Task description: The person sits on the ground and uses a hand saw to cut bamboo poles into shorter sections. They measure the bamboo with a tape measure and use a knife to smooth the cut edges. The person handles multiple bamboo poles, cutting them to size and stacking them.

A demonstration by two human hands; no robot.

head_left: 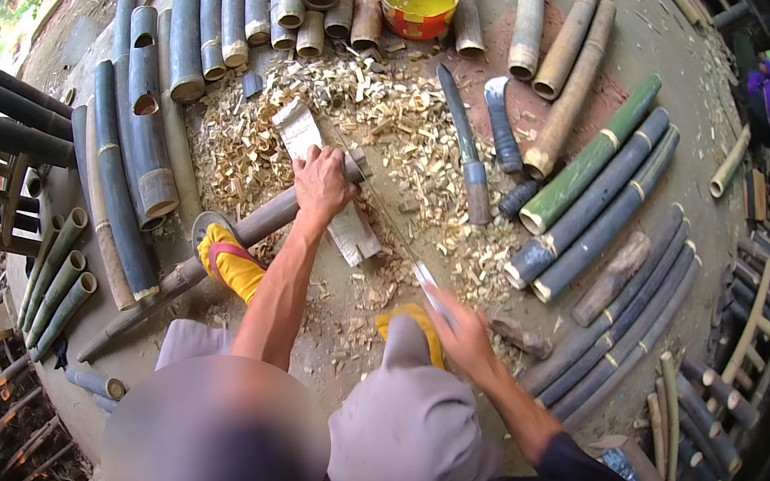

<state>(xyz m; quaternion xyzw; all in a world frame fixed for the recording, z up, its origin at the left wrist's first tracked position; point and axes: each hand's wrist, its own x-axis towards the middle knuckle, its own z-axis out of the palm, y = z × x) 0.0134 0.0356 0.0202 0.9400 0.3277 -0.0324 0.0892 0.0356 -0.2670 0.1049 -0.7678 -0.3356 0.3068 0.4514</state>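
My left hand (323,185) is closed around a grey-brown bamboo pole (259,219) near its cut right end. Beneath the pole, a pale, worn wooden block (351,235) lies on the ground. My left foot, in a yellow sock and a flip-flop (217,243), presses on the pole further left. In my right hand (462,331), slightly smeared by motion, is the pale handle of a saw (424,277). Its thin blade slants up toward the pole's right end, just right of my left hand. Whether the teeth touch the pole, I cannot tell.
Wood chips (247,114) cover the ground ahead. A machete (460,127) and a curved, dark-wrapped tool (501,123) lie to the right. Thick bamboo sections (186,45) line the far side, beside a yellow-red bucket (422,22) of liquid. Green and dark bamboo (594,155) lies at right.
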